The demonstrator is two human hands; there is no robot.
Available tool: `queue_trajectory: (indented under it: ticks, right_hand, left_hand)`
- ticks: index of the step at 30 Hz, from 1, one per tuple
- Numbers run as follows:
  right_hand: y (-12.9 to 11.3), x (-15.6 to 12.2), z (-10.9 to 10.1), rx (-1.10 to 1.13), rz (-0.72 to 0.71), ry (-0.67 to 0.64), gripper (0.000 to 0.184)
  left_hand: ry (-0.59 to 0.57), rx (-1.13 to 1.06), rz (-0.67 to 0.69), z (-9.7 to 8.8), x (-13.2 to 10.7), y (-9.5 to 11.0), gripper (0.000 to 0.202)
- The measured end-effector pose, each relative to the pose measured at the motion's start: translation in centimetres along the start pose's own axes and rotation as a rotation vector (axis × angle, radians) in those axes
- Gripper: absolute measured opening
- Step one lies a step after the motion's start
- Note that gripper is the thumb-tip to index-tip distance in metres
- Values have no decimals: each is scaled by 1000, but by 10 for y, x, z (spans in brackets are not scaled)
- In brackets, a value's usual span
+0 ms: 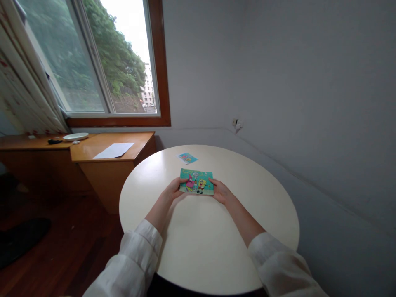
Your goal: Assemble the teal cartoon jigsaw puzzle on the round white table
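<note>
A flat, rectangular turquoise cartoon picture board point(196, 182) is held up just over the white round table. Printed on it are a pink starfish figure, a yellow sponge figure and a paler figure between them. My left hand point(175, 188) grips its left edge, thumb on the front and fingers behind. On the opposite edge, my right hand point(220, 191) holds it the same way. Behind it a smaller picture card point(187, 158) with similar cartoon figures lies flat on the table. The board's back and most of my fingers are hidden.
The round table point(198, 247) stands close to the grey wall, which has a socket with a plug point(237, 123). At the left, a wooden desk point(102, 167) carries a sheet of paper point(114, 150), a white plate point(76, 136) and a small black object point(55, 141).
</note>
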State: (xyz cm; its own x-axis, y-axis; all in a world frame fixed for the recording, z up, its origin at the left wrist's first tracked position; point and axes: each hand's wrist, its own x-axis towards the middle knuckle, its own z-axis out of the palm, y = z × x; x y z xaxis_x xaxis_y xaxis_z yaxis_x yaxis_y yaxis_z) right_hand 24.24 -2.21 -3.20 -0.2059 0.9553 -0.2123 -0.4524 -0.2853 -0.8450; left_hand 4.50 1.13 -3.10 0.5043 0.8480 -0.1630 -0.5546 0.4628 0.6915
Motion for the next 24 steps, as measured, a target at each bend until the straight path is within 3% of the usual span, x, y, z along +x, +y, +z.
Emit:
queue_trajectory:
  ticks: [8, 24]
  right_hand:
    - [1, 1, -1, 15, 40, -6, 28]
    - [-1, -5, 5, 34, 4, 2, 21]
  left_hand:
    - [2, 22, -8, 2, -2, 1, 36]
    - [77, 69, -58, 8, -5, 3, 30]
